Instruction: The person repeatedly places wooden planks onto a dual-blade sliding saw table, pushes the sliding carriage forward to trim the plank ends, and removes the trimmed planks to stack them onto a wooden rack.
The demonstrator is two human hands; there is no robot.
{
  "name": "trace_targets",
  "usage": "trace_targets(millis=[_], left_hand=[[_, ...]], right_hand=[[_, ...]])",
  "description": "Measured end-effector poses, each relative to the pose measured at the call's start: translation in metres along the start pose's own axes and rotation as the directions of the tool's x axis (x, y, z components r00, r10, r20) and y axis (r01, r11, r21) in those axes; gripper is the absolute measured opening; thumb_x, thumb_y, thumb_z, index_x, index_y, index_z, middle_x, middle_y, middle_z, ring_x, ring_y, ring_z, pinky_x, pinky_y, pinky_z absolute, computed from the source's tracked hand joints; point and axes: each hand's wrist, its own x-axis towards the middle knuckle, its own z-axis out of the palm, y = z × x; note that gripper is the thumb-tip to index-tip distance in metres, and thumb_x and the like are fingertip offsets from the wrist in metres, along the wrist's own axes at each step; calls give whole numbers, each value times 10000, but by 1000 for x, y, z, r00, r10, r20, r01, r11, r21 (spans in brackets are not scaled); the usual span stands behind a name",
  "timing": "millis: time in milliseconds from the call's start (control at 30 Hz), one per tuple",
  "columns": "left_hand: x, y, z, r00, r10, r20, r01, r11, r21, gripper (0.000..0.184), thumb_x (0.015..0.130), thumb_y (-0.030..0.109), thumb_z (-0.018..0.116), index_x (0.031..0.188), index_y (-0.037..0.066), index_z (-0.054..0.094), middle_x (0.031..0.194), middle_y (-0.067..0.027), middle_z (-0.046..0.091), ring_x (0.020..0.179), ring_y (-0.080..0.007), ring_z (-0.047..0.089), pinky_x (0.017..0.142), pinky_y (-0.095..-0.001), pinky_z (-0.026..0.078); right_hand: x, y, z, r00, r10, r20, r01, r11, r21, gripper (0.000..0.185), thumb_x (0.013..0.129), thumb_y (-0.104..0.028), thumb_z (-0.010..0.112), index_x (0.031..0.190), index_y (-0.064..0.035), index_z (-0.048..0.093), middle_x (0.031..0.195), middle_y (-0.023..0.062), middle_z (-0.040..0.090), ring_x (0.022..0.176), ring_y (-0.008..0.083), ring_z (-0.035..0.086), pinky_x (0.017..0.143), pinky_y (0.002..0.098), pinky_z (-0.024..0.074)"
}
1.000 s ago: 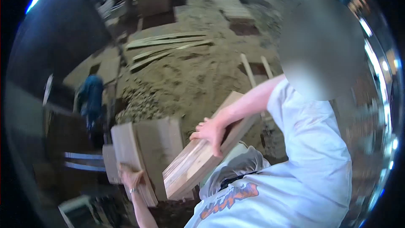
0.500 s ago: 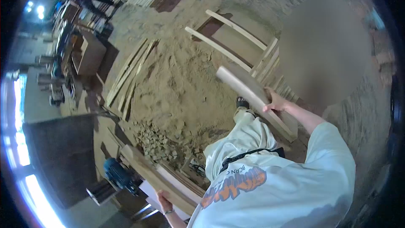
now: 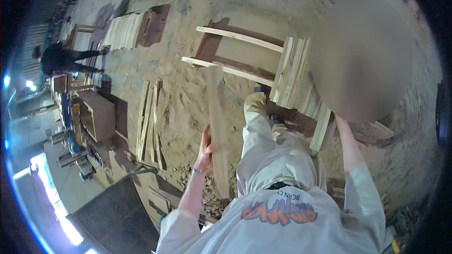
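Note:
My left hand [image 3: 205, 153] is closed around a long wooden board [image 3: 217, 122], raised in front of my left leg and slightly blurred by motion. On the right, my right hand [image 3: 340, 124] is against the side of another wooden board [image 3: 321, 130], at the near end of a row of boards. Its fingers are hidden behind that board and a grey blurred patch. The row of boards [image 3: 292, 73] lies packed side by side across two pale wooden rails [image 3: 240, 37], which stick out to the left.
Several narrow strips [image 3: 149, 117] lie on the dusty floor to the left. Wood scraps [image 3: 214, 204] are heaped near my left side, beside a dark panel [image 3: 117, 214]. Farther off are a wooden box [image 3: 96, 113], another board stack [image 3: 123, 30] and a person in dark clothes [image 3: 66, 59].
My left hand has lifted its board off the machine by the motor and swung it up in front of me. My right hand has moved its board to the row, and my view has turned.

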Motion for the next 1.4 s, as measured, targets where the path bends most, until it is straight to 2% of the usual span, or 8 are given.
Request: trace_targets(millis=[267, 367, 467, 800, 1000, 1067, 1267, 1400], left_hand=[[277, -20, 68, 937, -156, 313, 121, 984, 128, 1251, 549, 395, 851, 1523, 37, 152, 1438, -151, 395, 1340, -257, 388, 1125, -371, 293], [348, -59, 90, 926, -187, 327, 128, 972, 196, 1309, 529, 452, 879, 1525, 38, 137, 1459, -164, 369, 1360, -277, 366, 1137, -396, 278], [397, -96, 112, 923, -145, 356, 65, 972, 227, 1304, 536, 437, 884, 1525, 38, 134, 1469, -170, 353, 1361, -295, 363, 1141, -413, 272], [472, -155, 136, 934, -122, 336, 36, 967, 251, 1354, 545, 546, 850, 1523, 1, 87, 1452, -191, 356, 1343, -313, 384, 1111, -427, 342], [550, -211, 75, 943, -122, 308, 18, 947, 322, 1234, 629, 494, 779, 1529, 2, 92, 1466, -212, 350, 1341, -318, 393, 1079, -426, 383], [574, -224, 68, 952, -98, 291, 9, 956, 292, 1181, 618, 455, 802, 1519, 16, 177, 1366, -230, 468, 1283, -341, 454, 1059, -439, 399], [626, -310, 78, 814, -386, 435, 342, 923, 179, 1100, 726, 265, 731, 1555, 51, 39, 1550, -157, 270, 1390, -225, 341, 1099, -335, 350], [627, -316, 100, 837, -355, 416, 270, 930, 250, 1163, 724, 334, 783, 1552, 54, 16, 1542, -217, 267, 1407, -266, 321, 1146, -358, 265]], right_hand=[[101, 5, 65, 884, 282, -373, -437, 783, -442, 1339, 584, -529, 844, 1517, 18, 53, 1544, 298, 152, 1444, 417, 159, 1169, 546, 177], [128, 9, 123, 852, 351, -388, -513, 710, -483, 1335, 583, -486, 847, 1510, 8, 23, 1539, 290, 158, 1432, 447, 165, 1159, 588, 149], [144, 108, 176, 824, 74, -561, -457, 672, -582, 1334, 466, -465, 881, 1507, -114, 125, 1480, 261, 217, 1370, 449, 235, 1102, 613, 195], [139, 91, 170, 847, -155, -508, -236, 747, -621, 1284, 480, -473, 866, 1495, -79, 184, 1428, 226, 277, 1337, 425, 274, 1085, 597, 220], [138, 114, 164, 882, -125, -455, -224, 738, -637, 1351, 538, -712, 800, 1495, -10, 154, 1425, 269, 273, 1366, 437, 239, 1108, 606, 179], [132, 133, 159, 877, -183, -444, -183, 728, -661, 1336, 557, -716, 794, 1489, 6, 165, 1427, 266, 280, 1363, 430, 248, 1108, 604, 186], [136, 105, 161, 897, -227, -380, -81, 759, -646, 1277, 614, -666, 801, 1490, 8, 160, 1441, 254, 272, 1349, 406, 279, 1120, 564, 192], [136, 107, 163, 892, -227, -391, -58, 800, -597, 1250, 629, -627, 813, 1486, 7, 160, 1438, 256, 264, 1342, 399, 273, 1122, 544, 196]])
